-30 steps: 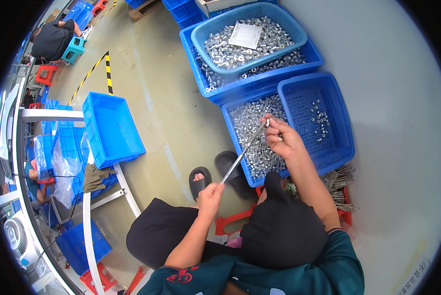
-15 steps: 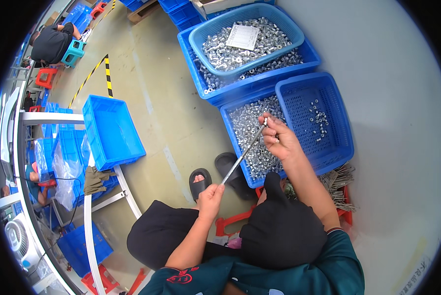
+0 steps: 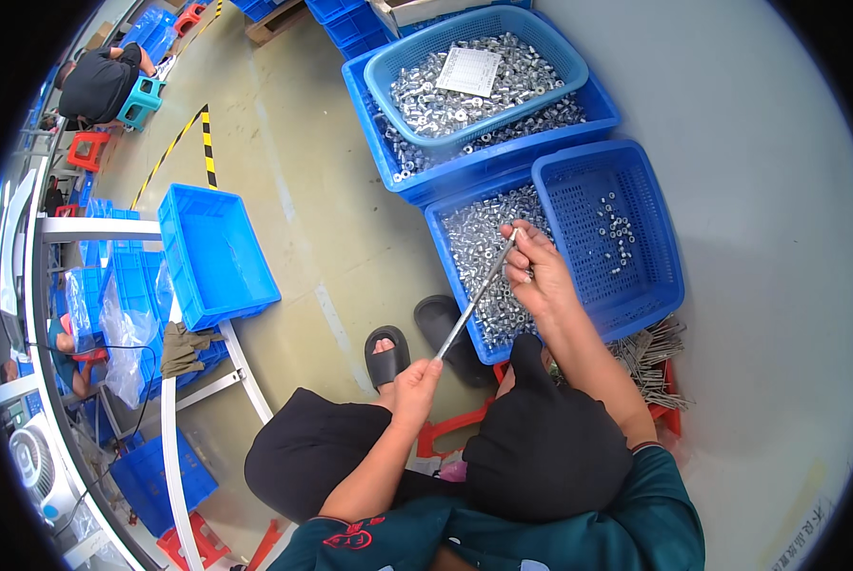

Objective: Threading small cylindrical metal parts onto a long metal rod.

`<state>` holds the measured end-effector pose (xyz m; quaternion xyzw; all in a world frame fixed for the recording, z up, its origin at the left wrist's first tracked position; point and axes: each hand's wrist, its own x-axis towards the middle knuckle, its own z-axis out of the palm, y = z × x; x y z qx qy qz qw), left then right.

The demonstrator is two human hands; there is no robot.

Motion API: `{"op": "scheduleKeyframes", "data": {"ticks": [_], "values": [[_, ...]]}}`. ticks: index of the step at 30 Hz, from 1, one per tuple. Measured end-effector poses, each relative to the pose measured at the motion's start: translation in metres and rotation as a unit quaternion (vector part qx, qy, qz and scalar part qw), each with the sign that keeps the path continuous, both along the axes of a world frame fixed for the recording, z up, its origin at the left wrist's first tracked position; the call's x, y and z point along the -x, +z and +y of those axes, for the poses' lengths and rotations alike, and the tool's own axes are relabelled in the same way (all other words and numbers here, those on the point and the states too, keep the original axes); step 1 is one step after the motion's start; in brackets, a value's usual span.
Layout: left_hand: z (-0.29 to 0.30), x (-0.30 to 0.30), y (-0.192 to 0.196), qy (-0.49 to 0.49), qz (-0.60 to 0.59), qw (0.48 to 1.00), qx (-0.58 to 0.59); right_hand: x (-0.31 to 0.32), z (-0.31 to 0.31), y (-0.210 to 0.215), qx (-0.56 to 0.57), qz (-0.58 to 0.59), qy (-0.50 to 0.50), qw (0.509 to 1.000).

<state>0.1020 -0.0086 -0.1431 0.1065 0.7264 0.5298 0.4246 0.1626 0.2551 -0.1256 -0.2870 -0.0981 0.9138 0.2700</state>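
A long thin metal rod (image 3: pixel 471 305) slants between my hands, its upper end above a blue bin (image 3: pixel 452 284) of small shiny metal parts (image 3: pixel 493 219). My left hand (image 3: pixel 413 390) is closed round the rod's lower end, near my knees. Up at the other end, my right hand (image 3: pixel 543 281) pinches the rod's tip between thumb and fingers. Its fingers partly hide the tip, so I cannot tell whether a small part sits on it. A dark blue perforated basket (image 3: pixel 574 252) rests over the bin's right side, with several small round metal parts (image 3: pixel 621 230) in it.
Behind the bin, a light blue basket (image 3: pixel 491 121) full of metal parts, with a paper slip (image 3: pixel 468 72), sits in another blue bin (image 3: pixel 469 169). Many metal rods (image 3: pixel 653 357) lie right of my knee. A blue crate (image 3: pixel 219 257) stands left on a white frame (image 3: pixel 168 428).
My left hand and the rod's lower end have shifted slightly right. My right hand's fingers have moved a little at the tip; both hands keep hold of the rod.
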Motion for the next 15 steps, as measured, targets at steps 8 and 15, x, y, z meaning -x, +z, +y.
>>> {"op": "scheduleKeyframes", "data": {"ticks": [8, 15], "values": [[0.012, -0.004, 0.013, -0.013, 0.063, 0.997, 0.030, -0.002, -0.001, 0.008, -0.074, -0.070, 0.006, 0.995], [0.012, -0.003, 0.005, -0.036, 0.026, 0.999, 0.011, -0.006, 0.004, 0.005, 0.046, 0.019, 0.005, 0.999]]}}
